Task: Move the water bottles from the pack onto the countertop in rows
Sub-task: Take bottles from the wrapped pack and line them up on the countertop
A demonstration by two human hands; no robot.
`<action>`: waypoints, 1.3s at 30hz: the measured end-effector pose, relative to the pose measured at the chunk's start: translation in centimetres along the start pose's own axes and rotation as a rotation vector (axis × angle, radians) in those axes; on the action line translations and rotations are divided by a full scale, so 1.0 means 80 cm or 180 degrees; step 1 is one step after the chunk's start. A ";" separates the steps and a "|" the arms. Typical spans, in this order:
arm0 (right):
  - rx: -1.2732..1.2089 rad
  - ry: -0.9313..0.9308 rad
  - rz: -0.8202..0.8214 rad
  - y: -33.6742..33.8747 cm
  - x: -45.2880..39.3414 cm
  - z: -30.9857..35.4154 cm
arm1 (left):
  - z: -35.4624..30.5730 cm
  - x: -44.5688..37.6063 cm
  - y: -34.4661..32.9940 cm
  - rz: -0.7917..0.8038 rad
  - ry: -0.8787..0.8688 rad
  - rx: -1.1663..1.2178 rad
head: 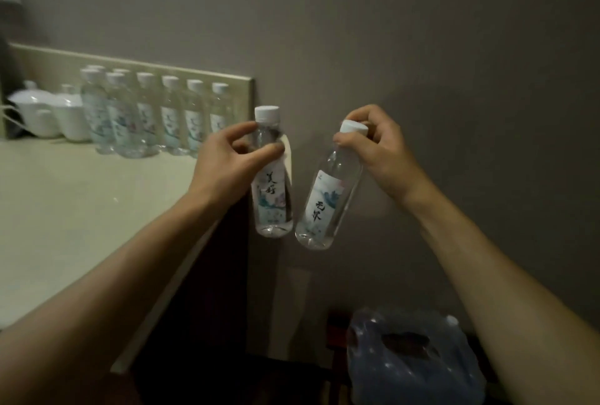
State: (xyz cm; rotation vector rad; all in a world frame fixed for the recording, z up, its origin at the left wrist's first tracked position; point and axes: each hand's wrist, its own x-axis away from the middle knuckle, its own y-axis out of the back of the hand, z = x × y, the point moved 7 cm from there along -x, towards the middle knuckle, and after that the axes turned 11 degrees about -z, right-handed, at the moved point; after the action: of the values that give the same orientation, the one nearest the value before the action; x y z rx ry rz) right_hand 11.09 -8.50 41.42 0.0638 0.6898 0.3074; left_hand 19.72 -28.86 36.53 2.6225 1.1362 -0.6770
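My left hand (232, 162) grips a clear water bottle (272, 200) by its shoulder, upright, just past the countertop's right edge. In my right hand (378, 148) hangs a second water bottle (326, 206), held by its white cap and tilted, its base close to the first bottle's. Both are in the air. Several labelled bottles (156, 118) with white caps stand in rows at the back of the pale countertop (81, 209). The torn plastic pack (412, 359) lies low at the bottom right, its top open.
White teapot and cups (48, 112) stand at the back left of the counter, beside the bottle rows. A low backsplash (194, 71) runs behind them. A grey wall (422, 47) fills the right side. The counter's dark side panel (201, 291) drops to the floor.
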 end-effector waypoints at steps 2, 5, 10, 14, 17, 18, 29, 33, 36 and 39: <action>-0.0086 0.0018 -0.0006 -0.052 -0.016 0.014 | 0.004 -0.033 0.046 0.0050 -0.0064 -0.0091; -0.0067 0.0091 0.0143 -0.135 -0.033 0.029 | 0.019 -0.075 0.114 -0.0054 -0.0164 -0.0349; 0.0199 0.0164 0.0529 -0.256 -0.047 0.033 | 0.057 -0.119 0.200 -0.0214 -0.0169 -0.0717; 0.0254 0.0051 0.0616 -0.306 -0.061 0.021 | 0.084 -0.138 0.224 -0.0233 -0.0154 -0.0855; 0.0353 0.0017 0.0733 -0.336 -0.070 0.009 | 0.097 -0.149 0.234 -0.0294 -0.0166 -0.0838; 0.0396 0.0015 0.0790 -0.343 -0.070 0.005 | 0.101 -0.149 0.236 -0.0320 -0.0155 -0.0800; 0.0848 0.0208 0.0426 -0.351 -0.043 -0.053 | 0.142 -0.128 0.228 0.0291 -0.0106 -0.1100; 0.1600 -0.0079 0.0471 -0.354 -0.003 -0.098 | 0.177 -0.118 0.223 0.0500 -0.0023 -0.1541; 0.1700 -0.0377 0.0575 -0.369 0.026 -0.125 | 0.193 -0.117 0.220 0.0555 -0.0158 -0.1778; 0.1554 -0.0562 0.0408 -0.376 0.029 -0.137 | 0.204 -0.124 0.220 0.0556 -0.0211 -0.1811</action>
State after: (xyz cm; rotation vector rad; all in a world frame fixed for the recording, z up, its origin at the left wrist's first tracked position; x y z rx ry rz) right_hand 13.59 -36.92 26.79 0.5954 0.5734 0.2469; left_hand 21.29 -53.05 27.17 2.1609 0.8998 -0.3358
